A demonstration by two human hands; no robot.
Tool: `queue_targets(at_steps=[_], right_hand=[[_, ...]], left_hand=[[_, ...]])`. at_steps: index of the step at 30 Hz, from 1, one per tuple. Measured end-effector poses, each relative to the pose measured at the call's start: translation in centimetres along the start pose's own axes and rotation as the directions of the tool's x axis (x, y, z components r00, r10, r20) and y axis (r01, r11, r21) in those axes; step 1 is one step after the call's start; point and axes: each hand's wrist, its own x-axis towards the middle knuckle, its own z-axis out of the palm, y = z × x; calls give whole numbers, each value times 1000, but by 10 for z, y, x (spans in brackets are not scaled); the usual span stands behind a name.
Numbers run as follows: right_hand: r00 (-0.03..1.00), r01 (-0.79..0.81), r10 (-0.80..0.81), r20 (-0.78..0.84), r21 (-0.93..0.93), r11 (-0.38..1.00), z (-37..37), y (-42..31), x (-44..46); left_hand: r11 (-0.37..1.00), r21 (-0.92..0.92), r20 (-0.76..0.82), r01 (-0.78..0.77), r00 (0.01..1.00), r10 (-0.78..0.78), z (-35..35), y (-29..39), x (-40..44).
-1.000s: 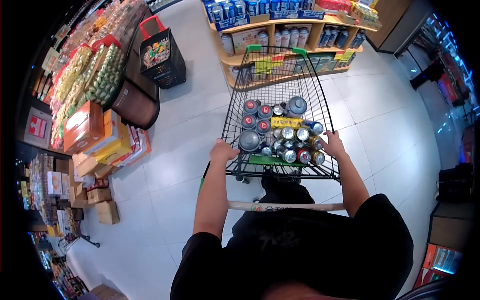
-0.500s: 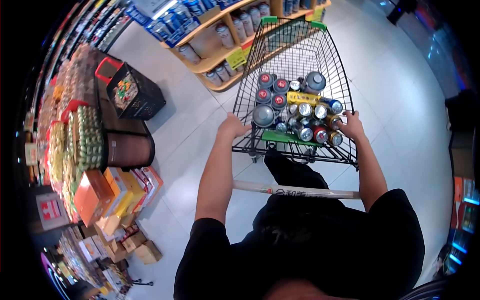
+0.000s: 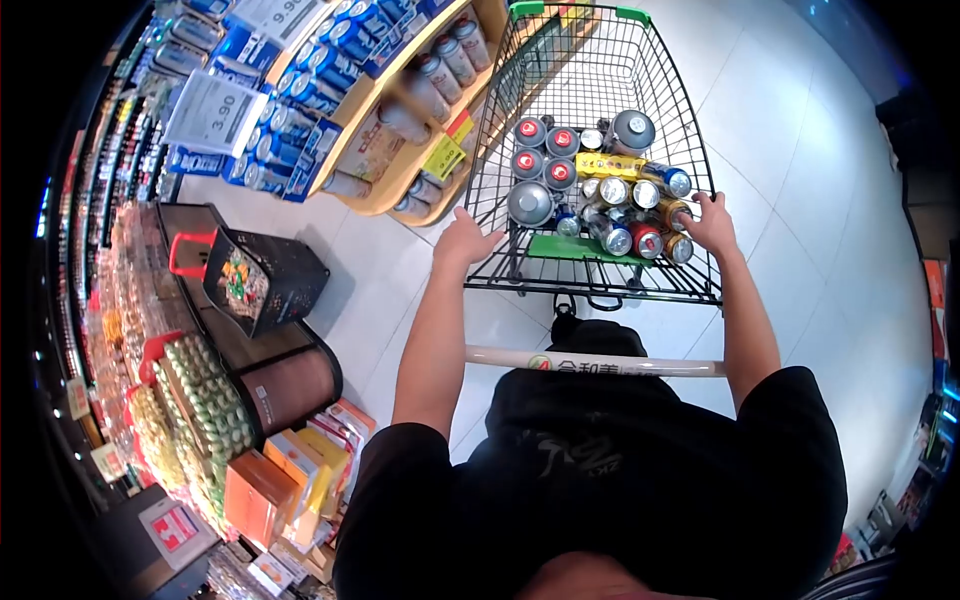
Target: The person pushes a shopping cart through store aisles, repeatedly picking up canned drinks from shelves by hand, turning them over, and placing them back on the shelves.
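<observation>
In front of me is a black wire shopping cart (image 3: 672, 290) with green corner pieces. My left hand (image 3: 465, 238) is closed on the cart's left side rim, thumb pointing inward, with its other fingers mostly hidden. On the opposite rim my right hand (image 3: 712, 222) is curled over the wire. Inside the cart stand several grey cans with red tops (image 3: 528, 162) and two larger grey containers, one a grey canister (image 3: 531, 203). Beside them lie several drink cans (image 3: 647, 240) and a yellow pack (image 3: 610, 166). The cart's handlebar (image 3: 640, 367) crosses in front of my waist, between my forearms.
A wooden shelf (image 3: 375, 200) with cans and price signs stands close on the cart's left. Nearer me on the left are a black bin (image 3: 285, 275) with a red handle, a display of packaged goods (image 3: 200, 400) and boxes (image 3: 262, 497). Pale floor tiles (image 3: 790, 230) extend right.
The shelf, black bin and boxes have shifted down in view, and the shelf's cans and price signs show more fully. Both hands keep their places on the cart.
</observation>
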Motion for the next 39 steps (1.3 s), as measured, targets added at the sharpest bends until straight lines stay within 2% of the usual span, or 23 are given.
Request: queue_targets(at_steps=[3, 4, 6, 7, 10, 12, 14, 15, 17, 18, 19, 20, 21, 22, 24, 26, 28, 30, 32, 33, 36, 37, 39], right_hand=[[1000, -24, 24, -8, 21, 999, -4, -9, 33], [999, -46, 47, -14, 28, 999, 6, -13, 2], [998, -56, 58, -31, 39, 998, 0, -19, 11], [997, -65, 66, -40, 41, 997, -2, -21, 10], [992, -119, 121, -31, 43, 992, -11, -30, 10], [989, -145, 145, -5, -33, 989, -18, -26, -3], [986, -154, 150, -76, -41, 987, -22, -23, -12], [982, -183, 182, -48, -27, 983, -30, -25, -16], [969, -245, 245, 8, -10, 969, -50, -33, -29], [962, -269, 270, 31, -37, 962, -70, -39, -18], [958, -286, 286, 24, -28, 958, -71, -45, -21], [955, -296, 296, 16, -17, 955, -70, -47, -24], [954, -300, 301, 12, -7, 954, -69, -52, -24], [949, -315, 315, 20, -4, 949, -71, -56, -23], [942, -334, 334, 38, 6, 942, -73, -65, -23], [942, -335, 334, 33, 21, 942, -87, -53, -9], [937, -349, 348, 25, 35, 937, -88, -57, -10], [930, -368, 367, 27, 45, 929, -90, -62, -10], [927, -374, 375, 0, 57, 926, -92, -56, -7], [927, -375, 376, -7, 61, 925, -93, -57, -6], [926, -376, 377, -8, 66, 924, -91, -61, -10], [927, -374, 375, 5, 71, 925, -94, -60, -9], [928, -371, 371, 19, 80, 925, -97, -56, -8]], left_hand=[[1000, 20, 43, -1, 999, 1, -30, 12, 34], [999, 32, 45, -22, 999, 20, -25, -4, 19], [996, 59, -13, -68, 998, 69, -35, -4, 38], [997, 64, 34, -44, 999, 42, -51, 8, 32], [987, 138, 25, -80, 997, 77, -69, 11, 49], [971, 195, 74, -139, 989, 126, -74, 10, 54], [964, 198, 84, -177, 983, 163, -82, 16, 58], [967, 230, 84, -106, 992, 89, -86, 31, 52], [953, 299, 8, -58, 998, 58, -89, 40, 49], [954, 283, -10, -98, 994, 105, -105, 57, 49], [904, 359, -256, -232, 907, 334, -102, 50, 56], [826, 456, -459, -332, 707, 538, -98, 47, 62], [829, 401, -446, -390, 707, 548, -108, 66, 59], [742, 452, -376, -495, 648, 662, -116, 80, 67], [633, 350, -238, -691, 588, 773, -123, 114, 99], [776, 125, -18, -618, 781, 624, -127, 181, 128], [716, 300, 43, -631, 758, 650, -107, 205, 172], [535, 397, 174, -746, 634, 754, -74, 215, 224], [436, 415, 221, -799, 553, 803, -45, 230, 250], [431, 386, 284, -816, 549, 786, -38, 238, 253], [452, 406, 317, -794, 586, 746, -27, 248, 262], [422, 421, 319, -803, 567, 760, -24, 254, 265], [426, 417, 395, -803, 583, 710, -32, 269, 266]])
